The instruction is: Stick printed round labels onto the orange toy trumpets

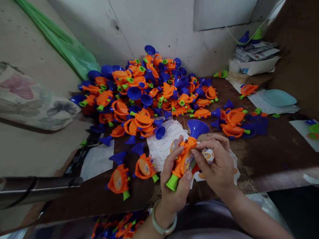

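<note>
My left hand (pixel 174 181) is wrapped round an orange toy horn (pixel 185 156) with a blue bell and a green mouthpiece, held above the table's near edge. My right hand (pixel 216 159) pinches at the horn's side, fingertips pressed on an oval sticker there. Under the hands lie white sticker sheets (pixel 165 139) with empty oval outlines. Two horns with stickers on them (pixel 132 172) lie just left of my hands.
A big heap of orange and blue horns (pixel 147 89) fills the back of the dark wooden table (pixel 269 156). More horns (pixel 231 121) lie at right, with papers and a teal lid (pixel 279 98). A metal bar (pixel 37 189) crosses at lower left.
</note>
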### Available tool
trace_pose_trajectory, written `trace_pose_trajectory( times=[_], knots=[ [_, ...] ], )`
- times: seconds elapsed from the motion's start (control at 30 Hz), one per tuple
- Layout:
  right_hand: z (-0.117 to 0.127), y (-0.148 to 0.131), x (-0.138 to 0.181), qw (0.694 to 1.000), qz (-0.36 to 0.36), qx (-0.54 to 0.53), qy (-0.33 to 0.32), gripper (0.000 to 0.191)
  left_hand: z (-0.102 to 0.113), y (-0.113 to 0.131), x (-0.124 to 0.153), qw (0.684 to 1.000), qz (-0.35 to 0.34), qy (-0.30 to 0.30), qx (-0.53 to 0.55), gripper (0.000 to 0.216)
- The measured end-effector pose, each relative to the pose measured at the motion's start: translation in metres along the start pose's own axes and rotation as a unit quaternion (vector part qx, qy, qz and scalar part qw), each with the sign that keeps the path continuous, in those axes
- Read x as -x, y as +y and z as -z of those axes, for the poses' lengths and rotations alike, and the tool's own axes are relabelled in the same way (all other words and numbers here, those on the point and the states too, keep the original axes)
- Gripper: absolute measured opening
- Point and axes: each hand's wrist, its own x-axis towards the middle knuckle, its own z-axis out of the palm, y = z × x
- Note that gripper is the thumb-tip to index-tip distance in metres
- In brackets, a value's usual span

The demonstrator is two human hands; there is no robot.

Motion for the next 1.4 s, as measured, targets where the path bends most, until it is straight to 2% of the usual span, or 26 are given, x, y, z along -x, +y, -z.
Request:
trace_pose_trajectory(
  times=[0.07, 0.17, 0.2, 0.23, 0.27, 0.33, 0.43, 0.5, 0.57, 0.6, 0.67, 0.73, 0.8, 0.83, 0.9, 0.97, 1.0, 1.07, 1.13, 1.17, 1.23, 1.3, 1.4],
  knots=[
    [-0.001, 0.007, -0.001, 1.0, 0.0, 0.01, 0.003, 0.012, 0.0, 0.001, 0.001, 1.0, -0.004, 0.0, -0.004, 0.046],
    [-0.002, 0.032, -0.006, 0.998, -0.014, 0.035, 0.041, 0.066, 0.011, 0.007, 0.003, 0.998, -0.021, -0.015, -0.054, 0.049],
    [-0.001, 0.043, -0.007, 0.998, -0.018, 0.044, 0.044, 0.079, 0.019, 0.011, 0.003, 0.995, -0.038, -0.009, -0.088, 0.052],
    [-0.001, 0.054, -0.008, 0.998, -0.018, 0.051, 0.03, 0.082, 0.031, 0.014, 0.003, 0.989, -0.062, 0.005, -0.134, 0.055],
    [-0.001, 0.065, -0.008, 0.998, -0.018, 0.058, -0.005, 0.077, 0.045, 0.018, 0.002, 0.977, -0.087, 0.026, -0.191, 0.059],
    [-0.003, 0.082, -0.003, 0.989, -0.03, 0.088, -0.116, 0.067, 0.081, 0.022, 0.002, 0.933, -0.134, 0.054, -0.33, 0.07],
    [-0.01, 0.095, 0.01, 0.944, -0.071, 0.145, -0.287, 0.069, 0.138, 0.017, 0.006, 0.847, -0.144, -0.03, -0.511, 0.079],
    [-0.017, 0.097, 0.02, 0.926, -0.083, 0.152, -0.337, 0.074, 0.165, 0.009, 0.013, 0.811, -0.081, -0.077, -0.574, 0.072],
    [-0.024, 0.098, 0.026, 0.926, -0.083, 0.137, -0.343, 0.071, 0.178, 0.002, 0.021, 0.79, -0.015, -0.109, -0.603, 0.067],
    [-0.027, 0.099, 0.028, 0.929, -0.083, 0.126, -0.338, 0.067, 0.177, -0.001, 0.025, 0.785, 0.003, -0.112, -0.609, 0.067],
    [-0.03, 0.102, 0.029, 0.938, -0.085, 0.098, -0.32, 0.057, 0.166, -0.004, 0.031, 0.796, -0.01, -0.086, -0.6, 0.067],
    [-0.03, 0.107, 0.025, 0.95, -0.089, 0.059, -0.293, 0.044, 0.145, -0.006, 0.037, 0.828, -0.058, -0.053, -0.555, 0.067],
    [-0.027, 0.11, 0.018, 0.96, -0.096, 0.009, -0.263, 0.031, 0.118, -0.008, 0.042, 0.874, -0.079, -0.035, -0.478, 0.072],
    [-0.025, 0.11, 0.013, 0.964, -0.097, -0.013, -0.249, 0.027, 0.105, -0.009, 0.043, 0.898, -0.062, -0.016, -0.436, 0.079],
    [-0.018, 0.107, 0.005, 0.969, -0.116, -0.069, -0.206, 0.023, 0.081, -0.012, 0.043, 0.943, 0.012, 0.058, -0.329, 0.095],
    [-0.013, 0.098, -0.002, 0.963, -0.174, -0.147, -0.143, 0.025, 0.063, -0.013, 0.038, 0.975, 0.094, 0.124, -0.158, 0.104],
    [-0.011, 0.091, -0.004, 0.953, -0.209, -0.189, -0.114, 0.027, 0.057, -0.012, 0.033, 0.98, 0.136, 0.132, -0.06, 0.104],
    [-0.01, 0.078, -0.005, 0.927, -0.266, -0.252, -0.085, 0.032, 0.047, -0.008, 0.021, 0.964, 0.222, 0.101, 0.109, 0.097],
    [-0.01, 0.066, -0.002, 0.918, -0.271, -0.267, -0.107, 0.033, 0.039, -0.001, 0.01, 0.931, 0.298, 0.071, 0.196, 0.085],
    [-0.009, 0.061, -0.001, 0.924, -0.257, -0.256, -0.118, 0.032, 0.034, 0.003, 0.006, 0.919, 0.325, 0.075, 0.212, 0.079],
    [-0.005, 0.053, 0.002, 0.956, -0.197, -0.187, -0.113, 0.026, 0.025, 0.009, -0.001, 0.904, 0.349, 0.114, 0.218, 0.074],
    [0.002, 0.044, 0.003, 0.987, -0.11, -0.085, -0.081, 0.018, 0.016, 0.013, -0.004, 0.899, 0.356, 0.144, 0.212, 0.075],
    [0.014, 0.032, 0.006, 0.996, -0.005, 0.0, -0.089, 0.016, 0.007, 0.014, -0.006, 0.909, 0.333, 0.164, 0.188, 0.073]
  ],
)
